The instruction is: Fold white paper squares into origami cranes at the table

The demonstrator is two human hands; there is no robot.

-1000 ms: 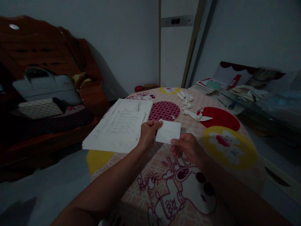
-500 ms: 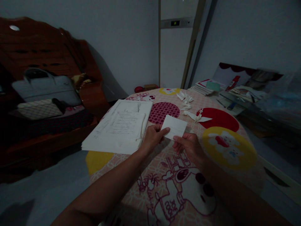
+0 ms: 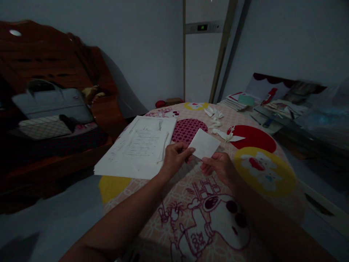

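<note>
Two bare hands over a round table, camera looking down. Left hand comes in from the left, thumb on top of a white paper square at its near left side, other fingers curled at and below the edge; clamped on it. Right hand has the near corner pinched, thumb on top, fingers bent underneath. Paper square is held tilted corner-on above the tablecloth, between and just beyond the hands; looks flat, exact folds too dim to tell.

Nearest on the cloth: large cartoon dog print, right forearm passing beside it. Right of the right hand, yellow patch with a bear. Left of the left hand, stack of large white sheets, top one printed or written on, text unreadable; thin pale strip lies along its right side.

Beyond the square, dotted purple-red circle. To the right, red circle, a white folded paper figure partly over its left edge; more folded paper pieces farther back.

Past the table: papers pile and glass shelf at right, wooden bench with grey bag at left, tall white unit with lit display at the back.
</note>
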